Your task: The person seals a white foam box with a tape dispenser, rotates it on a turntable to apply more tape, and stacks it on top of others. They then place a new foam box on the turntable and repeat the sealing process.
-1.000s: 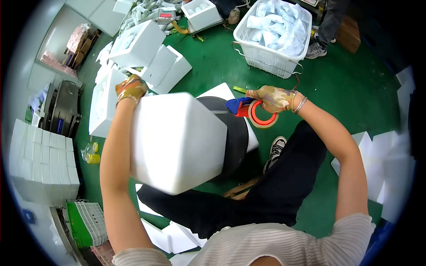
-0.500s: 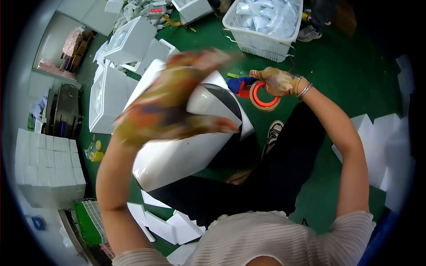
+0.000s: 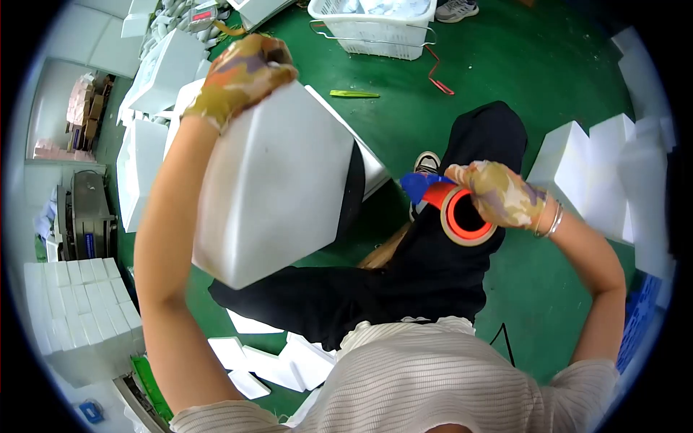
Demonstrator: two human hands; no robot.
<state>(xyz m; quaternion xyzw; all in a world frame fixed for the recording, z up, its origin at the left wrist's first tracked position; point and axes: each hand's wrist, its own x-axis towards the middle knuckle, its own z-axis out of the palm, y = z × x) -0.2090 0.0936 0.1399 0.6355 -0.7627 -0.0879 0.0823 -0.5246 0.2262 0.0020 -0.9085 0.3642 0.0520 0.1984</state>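
Observation:
My left hand [image 3: 249, 76], in a camouflage-patterned glove, rests with its fingers curled at the far top edge of a large white foam box [image 3: 289, 173]. The box stands tilted in front of my legs, a black band round its far side. At the right, above my knee, my right hand [image 3: 498, 191] wears a similar glove and is closed on a tape dispenser [image 3: 437, 193] with a red body and blue end. A roll of tape with a red core hangs from it.
A white basket [image 3: 379, 36] of bagged items stands at the top, near another person's shoe [image 3: 456, 9]. A green strip [image 3: 354, 94] and red hook [image 3: 442, 87] lie on the floor. Foam boxes [image 3: 141, 166] are at left, foam pieces [image 3: 274, 366] below, white blocks [image 3: 577, 169] at right.
My left hand has moved up and left from above the box to its far edge, and its fingers have curled. The tape dispenser in my right hand has come lower and closer to me. The view has shifted.

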